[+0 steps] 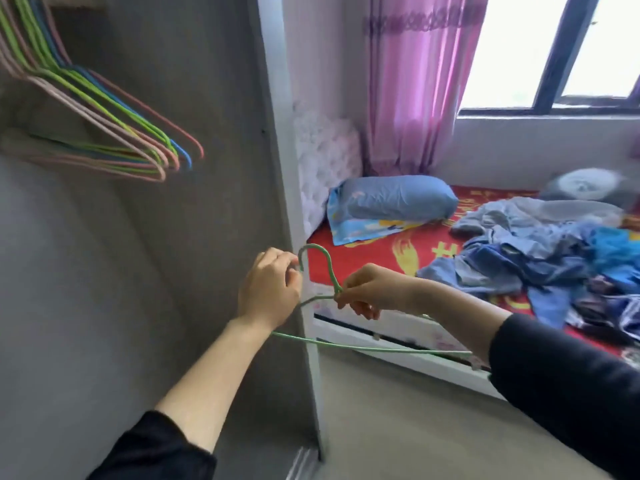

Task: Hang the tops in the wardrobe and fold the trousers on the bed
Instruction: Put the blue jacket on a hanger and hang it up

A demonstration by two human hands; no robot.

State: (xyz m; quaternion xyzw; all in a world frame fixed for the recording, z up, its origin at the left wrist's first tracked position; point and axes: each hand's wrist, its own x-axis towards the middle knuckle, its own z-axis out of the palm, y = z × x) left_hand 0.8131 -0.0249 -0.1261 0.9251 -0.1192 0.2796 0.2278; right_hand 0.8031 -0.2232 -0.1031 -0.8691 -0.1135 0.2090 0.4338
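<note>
A green wire hanger [363,347] is held between both hands in front of the wardrobe's white side panel [277,133]. My left hand [268,289] grips it by the end of the hook. My right hand [363,292] pinches the neck just under the hook. No garment hangs on it. Several empty coloured hangers [114,126] hang inside the open grey wardrobe at upper left. A heap of mostly blue clothes [540,258] lies on the bed [363,251] with its red printed sheet, at the right.
A blue pillow [391,199] lies at the head of the bed by a white padded headboard [325,161]. A pink curtain [415,81] and a window [554,50] are behind. A grey round cushion [585,183] sits far right. Grey floor lies below.
</note>
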